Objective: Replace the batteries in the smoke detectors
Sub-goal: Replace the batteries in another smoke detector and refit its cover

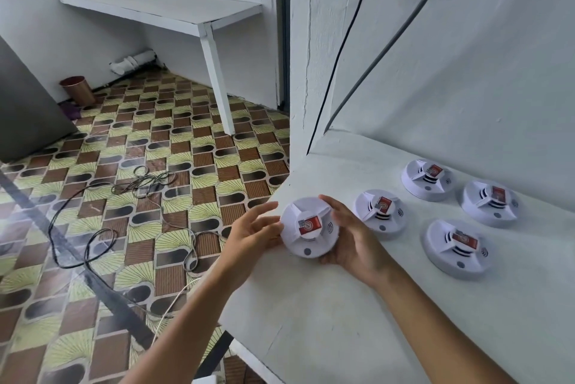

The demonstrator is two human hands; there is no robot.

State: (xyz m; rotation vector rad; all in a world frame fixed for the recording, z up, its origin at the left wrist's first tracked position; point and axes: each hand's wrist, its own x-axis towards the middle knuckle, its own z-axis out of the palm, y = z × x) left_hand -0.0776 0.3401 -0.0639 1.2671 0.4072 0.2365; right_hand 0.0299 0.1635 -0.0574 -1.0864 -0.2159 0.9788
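You hold one smoke detector (309, 227) at the white counter's (326, 306) 9 o'clock edge, your left hand (249, 236) with loose fingers against its rim, your right hand (351, 237) cupped round its far side; four more detectors (457, 246) wait toward 3 o'clock. The job looks barely begun: next, likely turn it over to find the battery cover

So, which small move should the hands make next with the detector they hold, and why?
Probably turn the held detector over. Its stickered front faces up, so no battery cover shows. The right hand cups it from the side, and the left hand touches its other edge with straight fingers. Four more detectors lie on the white counter.
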